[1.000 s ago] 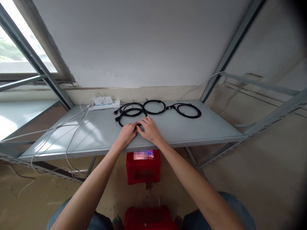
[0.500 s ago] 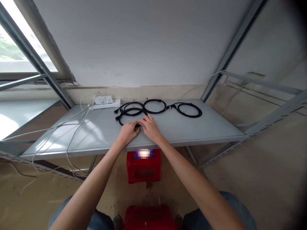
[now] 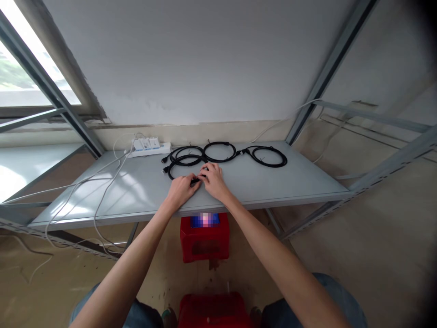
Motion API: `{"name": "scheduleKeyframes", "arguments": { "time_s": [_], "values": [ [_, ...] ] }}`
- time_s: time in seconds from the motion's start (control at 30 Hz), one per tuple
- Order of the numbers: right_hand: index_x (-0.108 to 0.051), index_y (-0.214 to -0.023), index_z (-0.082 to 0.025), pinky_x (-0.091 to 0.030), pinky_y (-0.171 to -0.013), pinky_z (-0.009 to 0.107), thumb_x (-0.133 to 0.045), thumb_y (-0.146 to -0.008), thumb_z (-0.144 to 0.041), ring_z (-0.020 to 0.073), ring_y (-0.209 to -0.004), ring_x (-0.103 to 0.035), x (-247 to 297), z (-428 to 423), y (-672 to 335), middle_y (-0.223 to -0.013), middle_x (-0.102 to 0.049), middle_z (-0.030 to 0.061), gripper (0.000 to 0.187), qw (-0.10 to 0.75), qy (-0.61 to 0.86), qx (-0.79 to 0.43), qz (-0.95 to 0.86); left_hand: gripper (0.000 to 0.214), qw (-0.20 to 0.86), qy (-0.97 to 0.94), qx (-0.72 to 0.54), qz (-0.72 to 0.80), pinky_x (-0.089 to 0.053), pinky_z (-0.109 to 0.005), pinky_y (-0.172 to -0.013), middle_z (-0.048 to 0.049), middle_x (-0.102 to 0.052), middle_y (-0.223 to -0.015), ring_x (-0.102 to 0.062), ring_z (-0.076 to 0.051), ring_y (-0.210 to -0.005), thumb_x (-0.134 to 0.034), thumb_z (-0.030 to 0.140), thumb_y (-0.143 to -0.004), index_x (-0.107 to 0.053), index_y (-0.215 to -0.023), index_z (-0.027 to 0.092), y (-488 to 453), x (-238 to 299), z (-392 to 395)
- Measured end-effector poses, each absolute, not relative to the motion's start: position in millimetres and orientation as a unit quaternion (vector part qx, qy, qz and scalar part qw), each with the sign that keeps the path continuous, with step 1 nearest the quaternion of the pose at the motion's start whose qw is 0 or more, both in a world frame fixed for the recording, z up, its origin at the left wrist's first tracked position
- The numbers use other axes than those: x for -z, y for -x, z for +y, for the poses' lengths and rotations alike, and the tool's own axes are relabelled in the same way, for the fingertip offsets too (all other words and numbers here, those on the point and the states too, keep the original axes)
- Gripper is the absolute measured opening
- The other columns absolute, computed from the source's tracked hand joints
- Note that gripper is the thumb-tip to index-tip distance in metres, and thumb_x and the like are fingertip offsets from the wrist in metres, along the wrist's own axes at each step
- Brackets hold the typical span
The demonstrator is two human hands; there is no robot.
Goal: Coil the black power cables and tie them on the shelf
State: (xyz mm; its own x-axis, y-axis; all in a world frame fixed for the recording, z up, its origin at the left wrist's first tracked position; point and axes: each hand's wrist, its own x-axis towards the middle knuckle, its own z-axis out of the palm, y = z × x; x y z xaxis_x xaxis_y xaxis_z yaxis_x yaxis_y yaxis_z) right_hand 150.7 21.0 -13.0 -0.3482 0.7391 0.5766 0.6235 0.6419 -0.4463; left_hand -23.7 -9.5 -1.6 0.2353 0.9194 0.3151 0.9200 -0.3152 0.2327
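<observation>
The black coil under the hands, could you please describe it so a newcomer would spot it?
Find the grey shelf by the wall. Of the black coils on it, pick the front coil, nearest the shelf's edge. Unlike its neighbours, it has the left hand and right hand on it.

I could read no lettering from there: any marks on the white plugs were too small, and the bright screen was blurred.

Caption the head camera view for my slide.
Left hand and right hand hold a black cable coil near other coils on a shelf.
</observation>
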Motion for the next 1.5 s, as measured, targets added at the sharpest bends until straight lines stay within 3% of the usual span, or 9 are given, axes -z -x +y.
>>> {"name": "scheduleKeyframes", "arguments": {
  "time_s": [0.23, 0.43, 0.67, 0.87, 1.03, 1.17, 1.33, 1.5],
  "values": [
    [-0.073, -0.082, -0.022, -0.046, -0.096, 0.04, -0.077, -0.092, -0.023, 0.0252, -0.107, -0.053, 11.6, 26.5, -154.3, -0.104, -0.065, 0.0068, 0.011, 0.463, 0.393, -0.13, -0.784, 0.036, 0.015, 0.792, 0.187, -0.581, -0.041, -0.031, -0.067, -0.0082, -0.079, -0.082, -0.075, -0.028, -0.084, -0.051, 0.05, -0.102, -0.076, -0.103, 0.024, 24.5, 1.9, -9.5],
    [-0.064, -0.082, -0.023, -0.045, -0.09, 0.036, -0.066, -0.101, -0.035, 0.0239, -0.098, -0.056, 8.0, 18.5, -154.4, -0.092, -0.064, 0.005, 0.023, 0.484, 0.4, -0.108, -0.771, 0.034, 0.02, 0.797, 0.194, -0.572, -0.039, -0.03, -0.066, -0.0072, -0.08, -0.088, -0.075, -0.026, -0.085, -0.05, 0.047, -0.102, -0.077, -0.107, 0.026, 24.8, 0.2, -10.8],
    [-0.064, -0.081, -0.022, -0.042, -0.074, 0.03, -0.056, -0.106, -0.046, 0.019, -0.079, -0.058, 13.8, 19.4, -154.5, -0.081, -0.067, 0.0025, 0.036, 0.463, 0.414, -0.126, -0.774, 0.037, 0.034, 0.789, 0.194, -0.581, -0.039, -0.032, -0.066, -0.0093, -0.08, -0.094, -0.075, -0.028, -0.088, -0.046, 0.049, -0.105, -0.073, -0.101, 0.024, 24.1, 0.4, -11.3],
    [-0.07, -0.074, -0.02, -0.042, -0.078, 0.033, -0.053, -0.106, -0.052, 0.0227, -0.087, -0.059, 16.9, 23.4, -154.1, -0.08, -0.072, 0.0076, 0.049, 0.406, 0.458, -0.064, -0.788, 0.038, 0.044, 0.781, 0.181, -0.596, -0.042, -0.032, -0.07, -0.0126, -0.079, -0.097, -0.074, -0.029, -0.091, -0.04, 0.047, -0.108, -0.069, -0.105, 0.022, 24.8, 0.7, -11.7],
    [-0.075, -0.074, -0.021, -0.044, -0.078, 0.032, -0.049, -0.107, -0.056, 0.0211, -0.082, -0.061, 18.0, 24.5, -153.4, -0.077, -0.073, 0.0065, 0.054, 0.394, 0.42, -0.11, -0.81, 0.034, 0.027, 0.785, 0.18, -0.592, -0.043, -0.031, -0.073, -0.0127, -0.079, -0.1, -0.074, -0.028, -0.093, -0.038, 0.041, -0.109, -0.066, -0.109, 0.022, 23.4, -1.5, -12.5],
    [-0.076, -0.074, -0.02, -0.043, -0.073, 0.031, -0.053, -0.107, -0.049, 0.0199, -0.075, -0.062, 17.1, 24.3, -153.9, -0.076, -0.073, 0.0061, 0.049, 0.387, 0.409, -0.136, -0.815, 0.029, 0.018, 0.802, 0.185, -0.567, -0.044, -0.032, -0.074, -0.0124, -0.078, -0.101, -0.074, -0.028, -0.094, -0.039, 0.035, -0.107, -0.064, -0.111, 0.021, 23.1, -2.1, -13.5],
    [-0.079, -0.088, -0.02, -0.045, -0.076, 0.03, -0.062, -0.102, -0.025, 0.0199, -0.081, -0.065, 15.3, 24.6, -154.4, -0.088, -0.076, 0.0062, 0.022, 0.39, 0.408, -0.136, -0.814, 0.027, 0.005, 0.804, 0.189, -0.564, -0.044, -0.032, -0.073, -0.0119, -0.078, -0.099, -0.074, -0.028, -0.093, -0.041, 0.03, -0.105, -0.063, -0.115, 0.02, 23.9, 0.1, -13.0],
    [-0.079, -0.091, -0.021, -0.047, -0.081, 0.03, -0.067, -0.097, -0.015, 0.0195, -0.085, -0.066, 15.0, 24.4, -153.4, -0.09, -0.077, 0.0048, 0.015, 0.402, 0.403, -0.146, -0.809, 0.027, 0.006, 0.8, 0.195, -0.568, -0.044, -0.033, -0.074, -0.0123, -0.078, -0.099, -0.074, -0.029, -0.093, -0.041, 0.03, -0.105, -0.064, -0.115, 0.021, 25.9, 3.6, -10.5]
  ]
}}
